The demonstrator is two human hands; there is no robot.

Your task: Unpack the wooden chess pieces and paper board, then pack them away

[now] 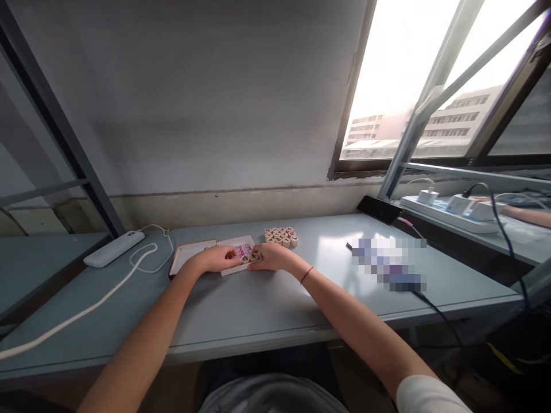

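Between my two hands is a short row of round, pale xiangqi pieces (250, 258) with dark characters on their faces. My left hand (218, 259) grips the row from its left end, fingers bent. From the other end my right hand (273, 256) closes on it, a red string round the wrist. Both hands are over a shallow white box (231, 271), where pink printed matter shows. Left of it lies another open box half (184, 253) with a red edge, partly behind my left forearm. Just beyond my right hand sits a block of several more xiangqi pieces (282, 235).
A white power strip (114, 249) with a thick cable (81, 312) lies at the desk's left. To the right is a blurred-out object (390, 264) with a dark cable. Metal frame posts stand at both sides; another strip with chargers (447, 212) is at far right.
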